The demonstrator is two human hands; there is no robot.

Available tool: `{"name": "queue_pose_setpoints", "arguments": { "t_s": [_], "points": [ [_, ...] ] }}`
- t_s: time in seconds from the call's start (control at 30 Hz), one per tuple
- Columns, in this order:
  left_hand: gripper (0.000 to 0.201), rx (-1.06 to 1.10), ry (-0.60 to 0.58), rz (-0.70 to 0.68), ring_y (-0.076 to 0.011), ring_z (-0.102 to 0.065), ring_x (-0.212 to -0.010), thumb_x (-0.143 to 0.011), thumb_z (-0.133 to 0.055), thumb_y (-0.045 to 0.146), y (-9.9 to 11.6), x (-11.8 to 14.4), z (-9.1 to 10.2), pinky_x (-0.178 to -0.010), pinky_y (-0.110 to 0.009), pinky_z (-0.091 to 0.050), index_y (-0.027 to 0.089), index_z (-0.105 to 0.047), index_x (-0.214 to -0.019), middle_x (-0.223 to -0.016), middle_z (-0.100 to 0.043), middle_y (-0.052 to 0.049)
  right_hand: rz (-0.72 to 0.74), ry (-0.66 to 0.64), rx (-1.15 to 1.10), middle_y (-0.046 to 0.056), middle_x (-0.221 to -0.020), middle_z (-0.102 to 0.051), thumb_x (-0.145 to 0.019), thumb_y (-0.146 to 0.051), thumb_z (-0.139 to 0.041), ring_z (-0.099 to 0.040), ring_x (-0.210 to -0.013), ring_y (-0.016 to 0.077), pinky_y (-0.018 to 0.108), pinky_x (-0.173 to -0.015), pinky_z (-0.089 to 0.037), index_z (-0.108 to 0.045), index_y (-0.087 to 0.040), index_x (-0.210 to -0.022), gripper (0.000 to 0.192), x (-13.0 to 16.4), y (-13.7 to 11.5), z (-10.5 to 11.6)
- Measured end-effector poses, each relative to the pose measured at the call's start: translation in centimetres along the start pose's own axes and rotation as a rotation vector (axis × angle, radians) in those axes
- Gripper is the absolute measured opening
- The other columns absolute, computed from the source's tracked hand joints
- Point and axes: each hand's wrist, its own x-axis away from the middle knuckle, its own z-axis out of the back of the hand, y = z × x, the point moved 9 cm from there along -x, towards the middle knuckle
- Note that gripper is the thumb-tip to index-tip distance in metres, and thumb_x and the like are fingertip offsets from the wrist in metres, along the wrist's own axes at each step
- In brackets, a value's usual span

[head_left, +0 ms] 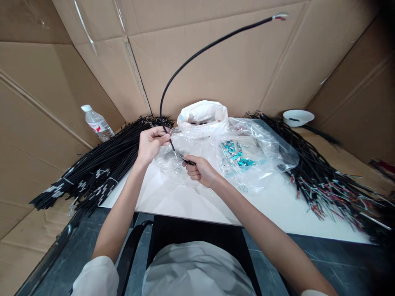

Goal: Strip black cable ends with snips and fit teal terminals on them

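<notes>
both forearms reach over the white table (173,201). the left hand (151,144) is curled, fingers pinching a black cable (197,53) near its lower end; the cable arcs up and right (stripped tip in the air). the right hand (200,170) is closed on a small dark tool (189,161) just below, over crinkled clear plastic bags (256,156).

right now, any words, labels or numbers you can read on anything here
Clear plastic water bottle: its red and white label is too blurred to read.
White plastic bag: a faint blue mark at its edge, too small to read.
Brown cardboard walls: no print visible.
Nothing else carries text.
</notes>
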Motion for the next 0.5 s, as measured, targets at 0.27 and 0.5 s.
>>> {"name": "queue_pose_setpoints", "arguments": {
  "t_s": [0.27,0.5],
  "points": [
    [0.028,0.038,-0.005,0.025,-0.0147,-0.067,-0.069,-0.06,-0.084,0.028,0.3,0.0,-0.1,-0.061,-0.023,-0.058,0.014,-0.076,-0.083,-0.078,-0.072,-0.004,0.106,0.11,-0.044,-0.013,-0.044,-0.015,-0.105,-0.032,-0.035,-0.005,-0.039,0.0057,0.016,-0.033,-0.008,-0.046,-0.019,-0.069,0.04,-1.3,-1.1,0.9],
    [0.033,0.059,0.029,0.072,-0.0145,-0.067,-0.069,-0.057,-0.085,0.027,-0.2,-0.2,0.7,-0.061,-0.023,-0.058,0.013,-0.077,-0.086,-0.081,-0.074,-0.005,0.086,0.039,0.006,-0.013,-0.045,-0.017,-0.1,-0.032,-0.047,-0.005,-0.04,0.0052,0.017,-0.034,-0.008,-0.05,-0.019,-0.068,0.035,0.1,-0.9,0.5]
  ]
}}
